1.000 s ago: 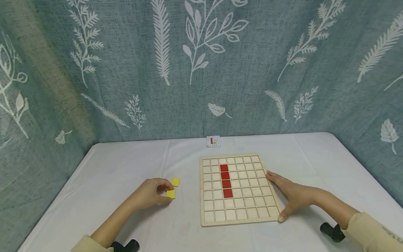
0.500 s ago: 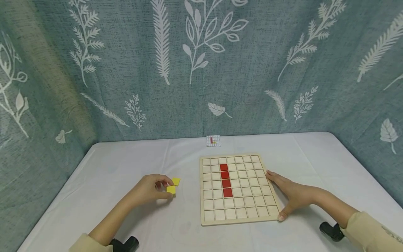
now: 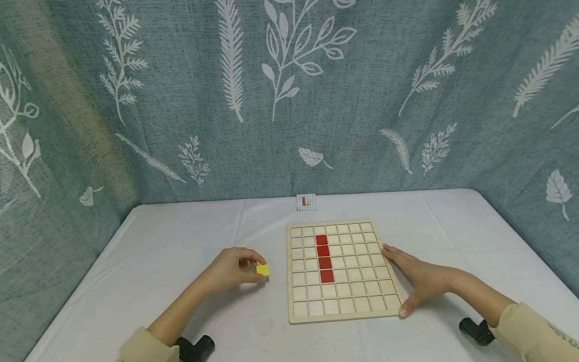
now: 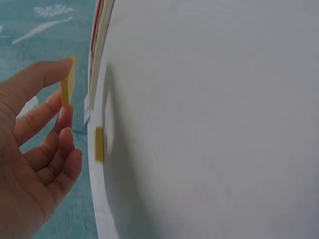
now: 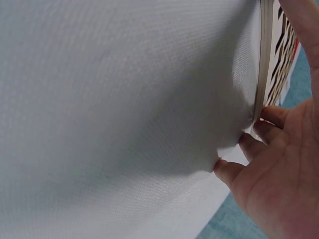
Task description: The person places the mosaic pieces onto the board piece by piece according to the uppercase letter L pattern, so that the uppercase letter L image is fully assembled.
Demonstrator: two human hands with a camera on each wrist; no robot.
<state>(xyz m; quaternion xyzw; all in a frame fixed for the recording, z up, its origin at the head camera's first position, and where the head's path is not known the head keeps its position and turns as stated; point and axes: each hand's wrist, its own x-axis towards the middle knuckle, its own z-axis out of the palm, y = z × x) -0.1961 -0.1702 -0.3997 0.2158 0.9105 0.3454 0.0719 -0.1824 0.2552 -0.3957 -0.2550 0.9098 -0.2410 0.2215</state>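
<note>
My left hand [image 3: 230, 272] pinches a yellow square tile [image 3: 263, 270] between thumb and fingers, raised over the table left of the board. In the left wrist view this tile [image 4: 69, 82] is seen nearly edge-on. A second yellow tile [image 4: 99, 145] lies on the cloth beyond the fingers; the left hand mostly hides it in the head view. The wooden grid board [image 3: 360, 290] holds a column of several red tiles [image 3: 324, 263]. Along the board's right edge rests my right hand [image 3: 420, 279], fingers and thumb spread and touching the rim.
A small card [image 3: 306, 202] printed with a grid and red and yellow squares lies at the table's back edge. White cloth covers the table [image 3: 203, 226]. Behind it hangs a blue-green curtain [image 3: 181, 100] with white leaf patterns.
My left hand has lifted the yellow tile and moved it right toward the board, passing in front of the second yellow tile. The right hand and board stay in place.
</note>
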